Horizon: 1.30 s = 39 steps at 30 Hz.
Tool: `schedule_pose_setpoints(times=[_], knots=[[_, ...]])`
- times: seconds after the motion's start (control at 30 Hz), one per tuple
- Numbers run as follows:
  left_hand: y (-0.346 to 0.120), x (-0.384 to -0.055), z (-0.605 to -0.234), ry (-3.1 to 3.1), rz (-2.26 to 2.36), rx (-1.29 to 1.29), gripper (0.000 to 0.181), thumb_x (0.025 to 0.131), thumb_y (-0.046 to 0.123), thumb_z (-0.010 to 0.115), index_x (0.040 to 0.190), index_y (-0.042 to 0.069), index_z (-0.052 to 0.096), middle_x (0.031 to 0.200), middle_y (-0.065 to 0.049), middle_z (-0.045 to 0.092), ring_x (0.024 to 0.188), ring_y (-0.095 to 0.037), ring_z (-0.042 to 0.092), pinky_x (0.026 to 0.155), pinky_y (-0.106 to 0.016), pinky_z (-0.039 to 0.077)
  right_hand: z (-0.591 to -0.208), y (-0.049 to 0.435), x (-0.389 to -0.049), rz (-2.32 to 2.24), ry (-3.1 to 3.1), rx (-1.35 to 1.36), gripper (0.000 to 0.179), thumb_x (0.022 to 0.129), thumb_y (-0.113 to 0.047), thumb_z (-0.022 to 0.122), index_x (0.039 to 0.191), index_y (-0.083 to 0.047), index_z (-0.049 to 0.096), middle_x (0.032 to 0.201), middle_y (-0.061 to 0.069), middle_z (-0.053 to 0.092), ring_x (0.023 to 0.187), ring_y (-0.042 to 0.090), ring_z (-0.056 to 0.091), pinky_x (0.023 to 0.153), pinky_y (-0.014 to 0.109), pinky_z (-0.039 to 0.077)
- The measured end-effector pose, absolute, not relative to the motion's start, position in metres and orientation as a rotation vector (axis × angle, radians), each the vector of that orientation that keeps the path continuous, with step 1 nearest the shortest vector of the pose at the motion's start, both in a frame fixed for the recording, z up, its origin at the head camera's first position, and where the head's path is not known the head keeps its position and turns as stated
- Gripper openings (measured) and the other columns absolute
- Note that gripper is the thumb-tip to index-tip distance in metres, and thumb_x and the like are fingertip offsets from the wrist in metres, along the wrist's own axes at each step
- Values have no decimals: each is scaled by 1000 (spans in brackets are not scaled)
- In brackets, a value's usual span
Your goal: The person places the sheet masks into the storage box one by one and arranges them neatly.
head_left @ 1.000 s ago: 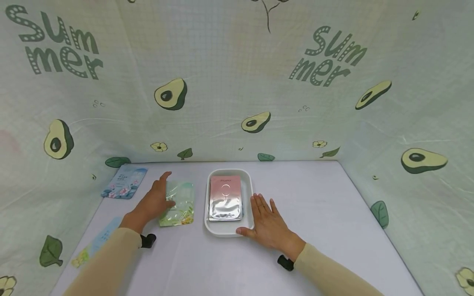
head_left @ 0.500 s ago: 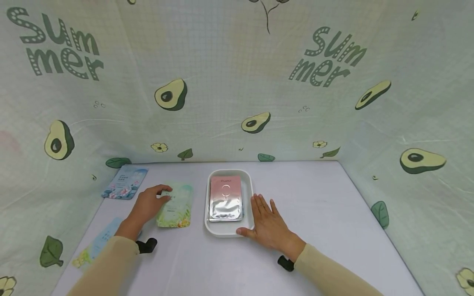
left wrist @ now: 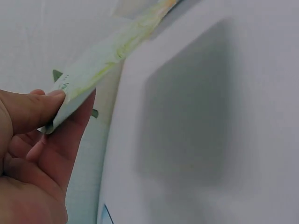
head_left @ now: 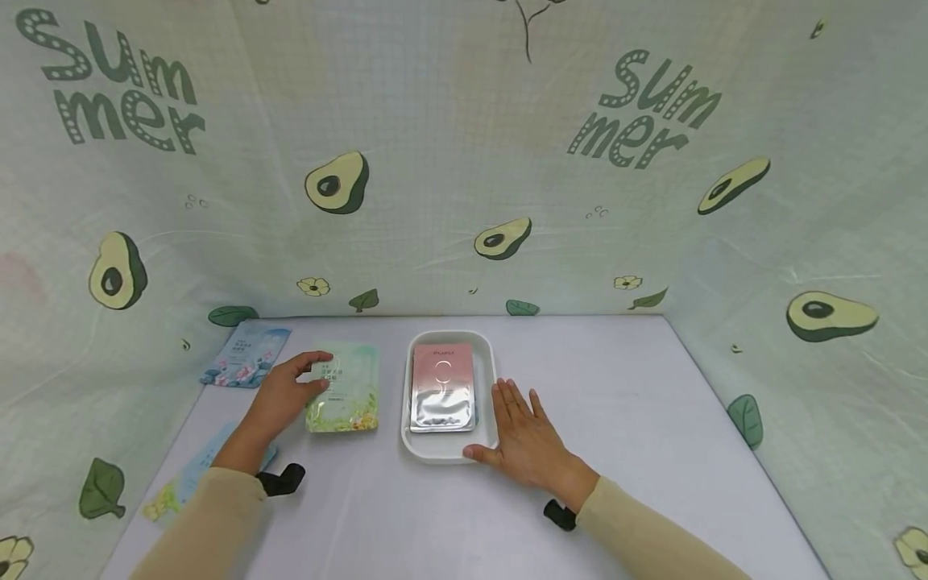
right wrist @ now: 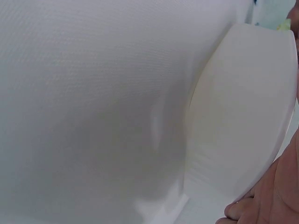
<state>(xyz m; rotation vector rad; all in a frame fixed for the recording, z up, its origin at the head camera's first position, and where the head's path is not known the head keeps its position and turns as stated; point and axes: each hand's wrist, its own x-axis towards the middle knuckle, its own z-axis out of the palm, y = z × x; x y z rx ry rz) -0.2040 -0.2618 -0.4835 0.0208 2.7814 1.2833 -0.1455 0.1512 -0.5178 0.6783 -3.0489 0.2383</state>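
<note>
On the table (head_left: 616, 419), the left hand (head_left: 279, 395) pinches the green sachet's (head_left: 346, 388) left edge between thumb and fingers (left wrist: 28, 112), lifting it; its print is too small to read. This looks like the pick-up step; next it would need carrying right to the white tray (head_left: 484, 443), where a pink sachet (head_left: 443, 387) lies. The right hand (head_left: 528, 439) rests flat, fingers straight, thumb against the tray. "Summer" is printed on the backdrop (head_left: 464, 161).

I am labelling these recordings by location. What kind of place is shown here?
Probably a small staged tabletop booth, not a real room: avocado-print fabric walls enclose a plain white table holding a white plastic tray and flat sachets, such as the green one.
</note>
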Motion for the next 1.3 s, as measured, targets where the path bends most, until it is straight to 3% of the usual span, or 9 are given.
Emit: schedule_pose_setpoints(times=[0.33,0.43,0.53,0.6,0.67,0.93,1.13,1.3], knots=[[-254,-201,-459,2655,1522,53,53,105,21,68,155,16,52,170,-21,33,158,-46,25,116,-63,42,-515,153,-145,231,-3051,673,118,95,-86,40,164,7,21,172,27,22,162,40,19,129,64,17],[-241,-205,-452,2629,1575,94,51,104,19,69,153,16,54,165,-21,39,152,-43,36,104,-47,55,-514,154,-145,234,-3048,669,117,95,-85,42,164,7,22,172,27,22,162,40,19,129,64,17],[-218,-211,-449,2577,1631,124,49,103,14,69,150,14,56,154,-20,49,131,-38,56,84,-31,60,-514,154,-146,225,-3049,666,117,95,-85,42,164,7,22,172,27,22,162,40,19,129,64,17],[-199,-215,-448,2555,1639,144,47,103,12,69,148,14,57,148,-20,53,115,-32,62,79,-27,60,-514,154,-146,215,-3048,665,117,94,-85,42,164,7,22,172,27,23,162,40,19,129,64,18],[-180,-219,-451,2548,1626,147,45,102,9,70,145,13,59,143,-19,54,106,-29,63,78,-29,61,-514,154,-147,216,-3050,665,117,94,-85,42,164,7,22,171,27,23,162,40,20,129,65,18],[-129,-236,-477,2642,1459,152,40,99,11,74,138,17,65,133,-16,58,113,-30,55,76,-32,55,-516,151,-147,258,-3062,660,118,94,-86,43,165,6,23,172,26,23,162,40,20,129,66,17],[-106,-241,-484,2748,1320,119,41,99,11,73,138,15,64,131,-16,63,114,-32,60,92,-46,55,-516,149,-147,240,-3050,659,116,94,-85,43,165,6,23,172,25,24,162,39,21,128,65,18],[-94,-239,-483,2848,1124,120,39,99,9,72,137,13,65,141,-14,67,132,-33,62,108,-52,53,-518,150,-146,215,-3034,666,116,95,-85,41,164,6,23,171,25,25,161,40,22,128,65,20]])
